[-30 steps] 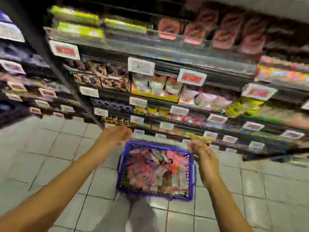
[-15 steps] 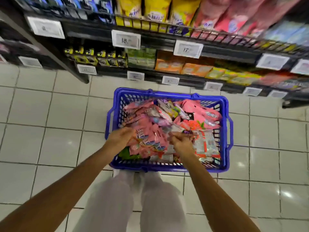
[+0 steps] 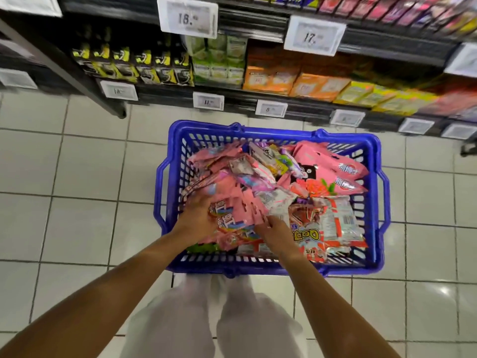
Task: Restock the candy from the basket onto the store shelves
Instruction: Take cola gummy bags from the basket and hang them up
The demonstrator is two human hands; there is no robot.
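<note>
A blue plastic basket (image 3: 271, 131) stands on the tiled floor in front of me, heaped with candy packets, mostly pink. Both my hands are inside it at its near left. My left hand (image 3: 198, 215) grips a bunch of pink candy packets (image 3: 232, 210) with rainbow print, fingers curled round their left side. My right hand (image 3: 277, 231) holds the same bunch from the right, its fingers tucked under the packets. Red-and-white candy bags (image 3: 333, 226) lie at the near right, and pink pouches (image 3: 333, 164) at the far right.
Dark store shelves (image 3: 258, 21) run across the top, stocked with yellow-black packs (image 3: 134, 65), green boxes (image 3: 219, 60) and orange boxes (image 3: 291, 78), with white price tags (image 3: 188, 16) along the edges. A shelf upright (image 3: 77, 81) meets the floor at left. My light-trousered legs (image 3: 206, 319) stand behind the basket.
My view dropped from the shelves to the basket. Both hands came down from above the basket into it and gathered a bunch of pink packets between them.
</note>
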